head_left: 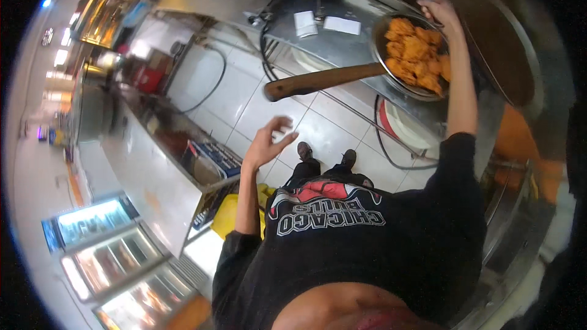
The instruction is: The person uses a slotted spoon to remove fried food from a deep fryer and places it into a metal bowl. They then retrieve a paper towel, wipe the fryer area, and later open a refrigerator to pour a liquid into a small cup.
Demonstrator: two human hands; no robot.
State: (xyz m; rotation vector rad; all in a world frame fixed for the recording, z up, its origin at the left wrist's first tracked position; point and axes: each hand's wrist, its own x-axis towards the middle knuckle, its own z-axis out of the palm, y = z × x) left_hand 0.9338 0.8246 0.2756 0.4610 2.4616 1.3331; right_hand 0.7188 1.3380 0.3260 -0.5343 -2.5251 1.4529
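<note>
Pieces of orange-brown fried chicken (411, 54) fill a round metal strainer or pan at the right; its kind is partly hidden by the food. Its thick wooden handle (330, 82) points left, beyond the counter's edge and above the floor. My right hand (438, 11) is at the far side of the chicken, its fingers curled closed beside a thin dark line. What they grip cannot be made out. My left hand (269, 140) hangs in the air below the handle's end, fingers bent and apart, holding nothing.
A metal counter (351, 44) bears two white paper pieces (342, 25). Right of my right arm is a large round dark vessel (498, 43). A dark hose (379, 128) hangs below the counter. At left stand a white-sided counter (150, 171) and a yellow object (225, 217).
</note>
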